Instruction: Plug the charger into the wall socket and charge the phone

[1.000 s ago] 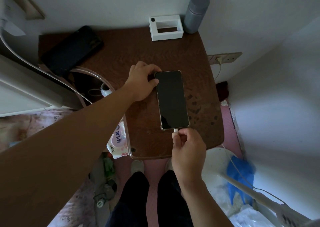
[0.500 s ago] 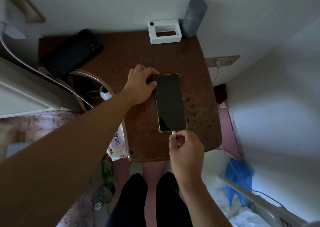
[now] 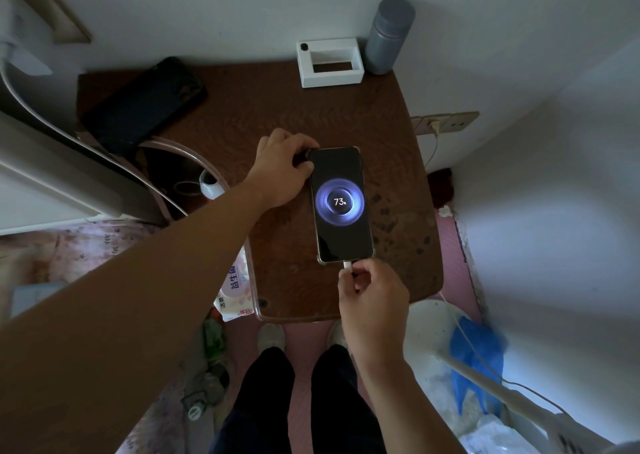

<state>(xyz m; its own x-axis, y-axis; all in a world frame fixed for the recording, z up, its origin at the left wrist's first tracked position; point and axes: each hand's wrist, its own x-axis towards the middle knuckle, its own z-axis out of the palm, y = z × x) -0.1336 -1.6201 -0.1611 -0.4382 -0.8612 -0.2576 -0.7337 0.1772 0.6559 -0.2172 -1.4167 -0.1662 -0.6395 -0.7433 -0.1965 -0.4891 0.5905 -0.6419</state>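
Observation:
A phone (image 3: 341,207) lies flat on the brown wooden table (image 3: 263,114), its screen lit with a glowing ring and "73%". My left hand (image 3: 282,167) grips the phone's top left corner. My right hand (image 3: 372,294) pinches the white cable plug (image 3: 347,265), which sits in the phone's bottom port. The white cable (image 3: 464,335) runs off the table's right side. A white charger (image 3: 435,126) sits in the beige wall socket (image 3: 453,122) to the right of the table.
A second black phone (image 3: 145,103) lies at the table's back left. A white box frame (image 3: 330,62) and a grey bottle (image 3: 389,36) stand at the back edge. A tissue pack (image 3: 235,287) hangs by the table's left front. My legs and shoes are below.
The phone screen was dark and now shows a charging ring with 73%. My right hand has pushed the plug fully into the port. My left hand stays on the phone's corner.

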